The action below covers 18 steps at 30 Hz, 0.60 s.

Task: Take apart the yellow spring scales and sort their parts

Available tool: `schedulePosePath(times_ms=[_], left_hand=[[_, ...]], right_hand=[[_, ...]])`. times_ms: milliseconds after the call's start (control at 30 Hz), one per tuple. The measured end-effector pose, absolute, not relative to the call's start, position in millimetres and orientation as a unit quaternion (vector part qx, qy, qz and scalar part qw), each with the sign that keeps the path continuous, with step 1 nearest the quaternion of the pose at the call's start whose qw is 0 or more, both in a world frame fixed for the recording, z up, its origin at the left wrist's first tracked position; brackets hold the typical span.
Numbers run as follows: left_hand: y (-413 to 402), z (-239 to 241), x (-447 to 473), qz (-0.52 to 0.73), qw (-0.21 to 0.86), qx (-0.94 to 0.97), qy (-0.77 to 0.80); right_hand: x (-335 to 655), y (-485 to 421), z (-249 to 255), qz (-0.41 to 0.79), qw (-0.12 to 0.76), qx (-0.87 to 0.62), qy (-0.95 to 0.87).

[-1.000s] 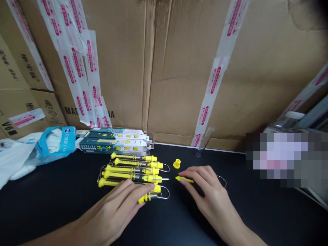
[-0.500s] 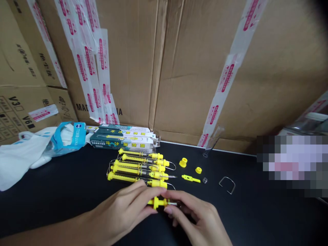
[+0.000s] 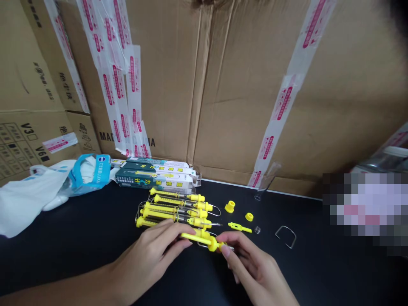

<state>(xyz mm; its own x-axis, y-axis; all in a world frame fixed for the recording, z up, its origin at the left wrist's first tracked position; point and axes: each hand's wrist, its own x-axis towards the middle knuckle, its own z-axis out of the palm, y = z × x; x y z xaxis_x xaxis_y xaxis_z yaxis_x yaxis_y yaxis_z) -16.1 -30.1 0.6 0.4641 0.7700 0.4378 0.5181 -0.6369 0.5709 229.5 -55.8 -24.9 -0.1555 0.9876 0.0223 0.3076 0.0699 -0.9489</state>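
Note:
Between my hands is a yellow spring scale rod [image 3: 198, 239] with a round collar, tilted down to the right. My left hand [image 3: 156, 250] pinches its left end between thumb and fingers. My right hand [image 3: 255, 267] is closed on its right end, just past the collar, where a bit of metal shows at the fingertips. Beyond my left hand lie several assembled yellow spring scales [image 3: 177, 199] with wire hooks. To the right are a yellow cap [image 3: 230, 207], a yellow ring [image 3: 249, 217], a slotted yellow piece [image 3: 239, 228], a small spring [image 3: 257, 230] and a bent wire handle [image 3: 296, 242].
A clear tube [image 3: 267, 183] leans near the cardboard wall [image 3: 242, 106] at the back. Printed spring scale boxes [image 3: 153, 180] are stacked behind the scales. At the left lie a blue and white package [image 3: 95, 172] and white cloth [image 3: 28, 199]. A blurred patch covers the far right.
The yellow rod, mostly hidden by my fingers before, now shows along its length. My right hand has shifted slightly right and the hands are farther apart. The view has moved a little.

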Motion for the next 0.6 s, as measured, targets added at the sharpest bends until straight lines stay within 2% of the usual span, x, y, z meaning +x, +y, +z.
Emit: schedulePosePath(times_ms=[200, 400, 600], left_hand=[[-30.3, -2.0, -17.6, 0.346, 0.194, 0.825, 0.402], [-31.0, -3.5, -18.7, 0.327, 0.219, 0.832, 0.391], [-31.2, -2.7, -19.1, 0.317, 0.243, 0.840, 0.366]], right_hand=[[227.5, -55.9, -22.6, 0.407, 0.360, -0.511, -0.666], [226.0, -61.1, -10.8, 0.294, 0.337, -0.499, -0.743], [227.9, -62.2, -7.3, 0.214, 0.352, -0.525, -0.745]])
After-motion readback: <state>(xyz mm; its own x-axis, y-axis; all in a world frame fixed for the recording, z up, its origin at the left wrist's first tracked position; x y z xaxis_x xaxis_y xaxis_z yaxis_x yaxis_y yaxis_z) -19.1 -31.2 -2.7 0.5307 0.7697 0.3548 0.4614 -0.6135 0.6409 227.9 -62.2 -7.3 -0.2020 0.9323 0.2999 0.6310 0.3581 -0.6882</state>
